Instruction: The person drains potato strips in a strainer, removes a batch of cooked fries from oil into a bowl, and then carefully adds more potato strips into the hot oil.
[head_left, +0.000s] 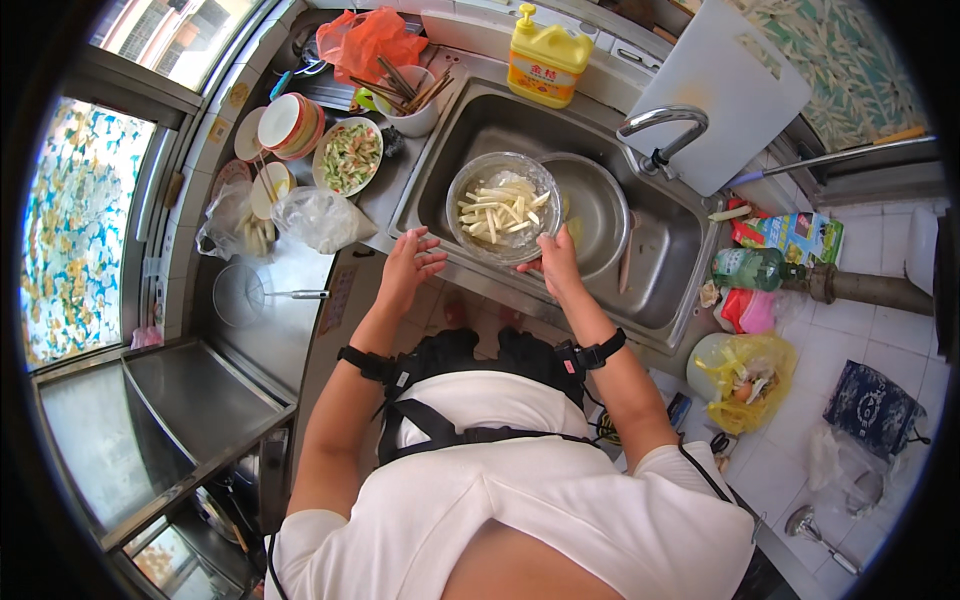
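Note:
My right hand (556, 259) grips the near right rim of a round metal bowl (459, 236) over the sink (480, 135). Pale cut strips (501, 210), which look like potato, lie in the bowl. My left hand (413, 259) is at the sink's front edge, left of the bowl, with its fingers apart and nothing in it. A wider metal basin (604, 202) sits in the sink, partly behind the bowl. Right of the basin a long, thin utensil or peeler (628, 255) leans, its kind unclear. The chrome faucet (675, 124) curves over the sink's back right.
Left of the sink stand a plate of chopped vegetables (349, 157), stacked bowls (280, 122), a cup of chopsticks (420, 120) and a plastic bag (319, 217). A wire strainer (240, 295) lies nearer. Behind the sink are a yellow detergent jug (547, 64) and a white cutting board (712, 90).

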